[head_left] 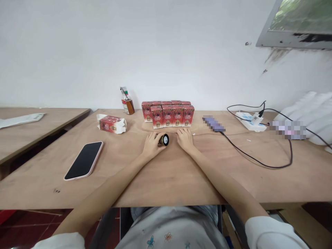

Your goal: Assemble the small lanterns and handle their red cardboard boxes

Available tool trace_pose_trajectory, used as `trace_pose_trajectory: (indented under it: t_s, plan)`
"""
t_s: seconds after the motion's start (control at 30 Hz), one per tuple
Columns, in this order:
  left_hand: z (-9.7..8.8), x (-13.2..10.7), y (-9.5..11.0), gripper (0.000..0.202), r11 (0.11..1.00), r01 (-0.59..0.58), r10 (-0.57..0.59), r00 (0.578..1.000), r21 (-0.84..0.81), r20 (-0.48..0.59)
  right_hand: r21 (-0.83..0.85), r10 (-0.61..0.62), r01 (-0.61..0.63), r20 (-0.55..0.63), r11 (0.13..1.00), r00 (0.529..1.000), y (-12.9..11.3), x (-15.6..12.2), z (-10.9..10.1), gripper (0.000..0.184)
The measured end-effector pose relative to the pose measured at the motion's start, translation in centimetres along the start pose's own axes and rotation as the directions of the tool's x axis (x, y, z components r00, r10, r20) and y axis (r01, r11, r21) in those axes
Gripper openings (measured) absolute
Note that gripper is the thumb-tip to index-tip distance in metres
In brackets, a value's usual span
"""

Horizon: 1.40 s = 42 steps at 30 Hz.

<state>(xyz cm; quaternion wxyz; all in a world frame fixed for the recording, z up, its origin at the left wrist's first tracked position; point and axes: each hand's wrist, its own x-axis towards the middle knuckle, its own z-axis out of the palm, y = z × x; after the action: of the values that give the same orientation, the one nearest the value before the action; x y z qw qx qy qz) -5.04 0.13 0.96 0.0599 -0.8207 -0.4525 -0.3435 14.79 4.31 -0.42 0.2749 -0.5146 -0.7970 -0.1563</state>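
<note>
My left hand [151,143] is closed around a small dark cylinder [164,139] with a gold rim, which lies on its side on the table. The cylinder's round end, with a white mark on it, faces me; its other end is hidden by my fingers. Right of it, my right hand [185,139] rests palm down on the wood, fingers stretched out and holding nothing. Just beyond both hands stand several small red printed boxes [167,116] in two rows. Farther left, another red box [112,124] lies on its side with its white end flaps open.
A phone in a pink case [84,161] lies at the left. A bottle of brown liquid [128,104] stands near the wall. On the right are a blurred phone-like item [213,124], a looping black cable [255,159], a power strip [250,121] and white wrapped items [308,114].
</note>
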Motion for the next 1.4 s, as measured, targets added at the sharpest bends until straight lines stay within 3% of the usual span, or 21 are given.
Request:
trace_pose_trajectory:
  t_s: [0.17, 0.3, 0.47, 0.73, 1.4]
  plan:
    - [0.1, 0.0, -0.1, 0.046, 1.000, -0.003, 0.003, 1.000, 0.012, -0.001, 0.252, -0.138, 0.184, -0.187, 0.950, 0.973, -1.7, -0.9, -1.1, 0.018]
    - [0.1, 0.0, -0.2, 0.045, 1.000, -0.028, 0.028, 1.000, 0.014, -0.010, 0.407, -0.148, 0.246, -0.256, 0.880, 0.955, -3.2, -1.3, -1.6, 0.016]
    - [0.1, -0.1, -0.2, 0.045, 0.998, -0.050, 0.048, 0.998, 0.050, 0.029, 0.532, -0.098, 0.201, -0.215, 0.822, 0.972, -3.3, -1.3, -1.5, 0.013]
    - [0.1, -0.3, -0.1, 0.047, 0.974, -0.104, 0.079, 0.988, 0.200, 0.129, 0.600, -0.175, 0.203, -0.105, 0.774, 0.979, -2.6, -1.1, -1.3, 0.012]
    - [0.1, -0.4, -0.1, 0.046, 0.982, -0.101, 0.085, 0.991, 0.157, 0.106, 0.636, -0.225, 0.229, -0.088, 0.737, 0.970, -2.6, -1.3, -1.5, 0.017]
